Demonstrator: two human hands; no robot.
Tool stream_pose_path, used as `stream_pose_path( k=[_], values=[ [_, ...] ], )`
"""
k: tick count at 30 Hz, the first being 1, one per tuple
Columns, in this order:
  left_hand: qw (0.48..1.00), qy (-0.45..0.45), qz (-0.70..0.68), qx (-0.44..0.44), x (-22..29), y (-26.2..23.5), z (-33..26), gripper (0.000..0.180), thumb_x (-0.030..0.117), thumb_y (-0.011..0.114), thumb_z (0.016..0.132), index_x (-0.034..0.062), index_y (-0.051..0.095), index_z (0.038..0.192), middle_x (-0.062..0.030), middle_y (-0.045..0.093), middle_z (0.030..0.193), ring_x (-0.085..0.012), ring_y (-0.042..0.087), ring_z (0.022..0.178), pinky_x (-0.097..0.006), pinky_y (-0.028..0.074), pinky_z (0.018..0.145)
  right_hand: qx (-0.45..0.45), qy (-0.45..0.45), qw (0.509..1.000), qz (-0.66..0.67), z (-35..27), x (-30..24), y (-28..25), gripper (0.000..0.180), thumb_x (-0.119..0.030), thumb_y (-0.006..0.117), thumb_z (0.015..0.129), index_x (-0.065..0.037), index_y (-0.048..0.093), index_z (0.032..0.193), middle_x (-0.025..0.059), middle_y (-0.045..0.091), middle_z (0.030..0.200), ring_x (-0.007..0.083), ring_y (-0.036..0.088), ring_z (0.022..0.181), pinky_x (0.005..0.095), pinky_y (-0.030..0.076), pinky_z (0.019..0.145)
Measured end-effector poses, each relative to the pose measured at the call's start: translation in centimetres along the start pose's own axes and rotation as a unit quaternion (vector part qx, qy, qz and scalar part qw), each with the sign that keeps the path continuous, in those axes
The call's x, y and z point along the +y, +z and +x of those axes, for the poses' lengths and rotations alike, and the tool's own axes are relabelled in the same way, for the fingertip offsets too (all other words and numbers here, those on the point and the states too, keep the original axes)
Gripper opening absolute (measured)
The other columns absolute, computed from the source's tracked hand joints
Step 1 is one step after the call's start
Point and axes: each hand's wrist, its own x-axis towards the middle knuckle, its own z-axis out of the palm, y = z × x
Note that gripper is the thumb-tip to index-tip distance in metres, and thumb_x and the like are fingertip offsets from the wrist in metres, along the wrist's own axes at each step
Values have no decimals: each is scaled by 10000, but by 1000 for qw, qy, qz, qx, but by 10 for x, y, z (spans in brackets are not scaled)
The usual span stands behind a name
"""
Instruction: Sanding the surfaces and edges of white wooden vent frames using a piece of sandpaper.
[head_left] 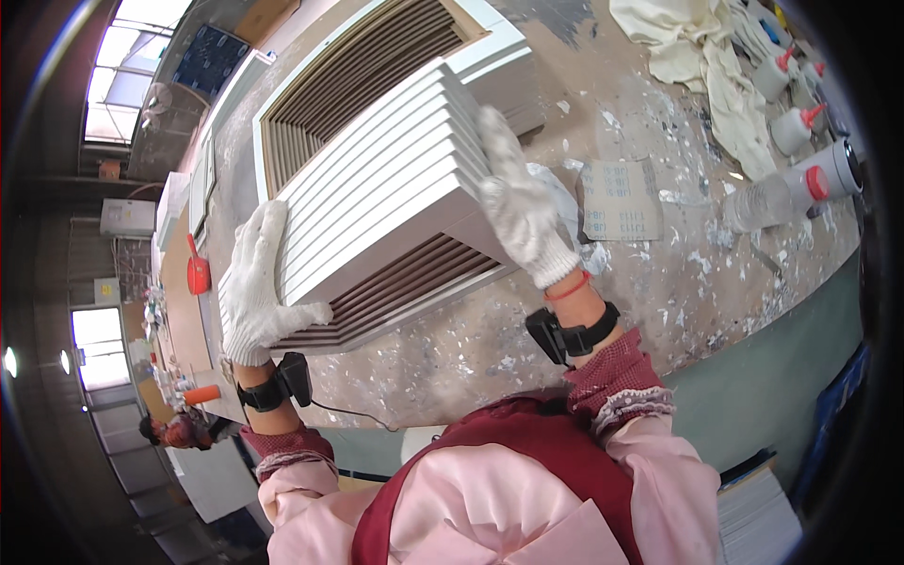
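A white slatted louver panel (377,160) lies tilted in front of me, its ribbed face up. Along its left end rests my left hand (252,282) in a white knitted glove, fingers stretched flat and thumb spread across the near edge. My right hand (521,212), gloved alike, lies against the panel's right end with straight fingers, slightly blurred. Under the panel's near side shows a louvered frame (414,282) with brownish slats. Behind it is another white frame (499,47) with a dark slatted inside.
Sandpaper (620,200) lies right of my right hand on the paint-spotted table (659,292). Farther right are a clear bottle (758,202), red-tipped squeeze bottles (791,130) and cream cloth (706,75). A red dustpan (198,271) is at left; another person (179,431) is beyond.
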Motion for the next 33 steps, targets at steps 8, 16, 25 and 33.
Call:
stream_pose_path(
  k=[8, 16, 25, 33],
  values=[
    [999, 3, 37, 5, 18, -12, -16, 1149, 464, 791, 443, 32, 443, 1449, -215, 477, 1435, -422, 473, 1302, -453, 411, 1075, -32, -10, 977, -209, -27, 10, -34, 908, -662, 342, 986, 20, 168, 1559, 243, 300, 1576, 353, 311, 1459, 353, 267, 1183],
    [999, 21, -41, 24, 1, -7, -13, 1146, 609, 807, 518, 62, 439, 1456, -199, 459, 1444, -460, 422, 1304, -521, 356, 1109, -95, -101, 984, -109, 49, -43, -28, 1139, -811, 516, 802, -62, 161, 1582, 195, 296, 1586, 324, 305, 1461, 369, 265, 1188],
    [956, -213, -87, 180, -84, -12, -139, 1129, 385, 832, 555, 32, 348, 1512, -258, 337, 1545, -372, 305, 1452, -438, 238, 1199, -104, -55, 991, 59, 47, -26, -24, 1040, -717, 570, 851, -100, 176, 1589, 167, 273, 1597, 306, 313, 1454, 421, 304, 1182],
    [744, -221, -609, 166, -171, 156, -210, 883, 331, 782, 754, -44, 397, 1455, -140, 512, 1420, -255, 480, 1309, -360, 381, 1105, -59, -2, 998, 22, 32, 29, -73, 759, -460, 523, 987, -56, 231, 1559, 132, 458, 1462, 241, 488, 1271, 398, 398, 1109]
  ],
)
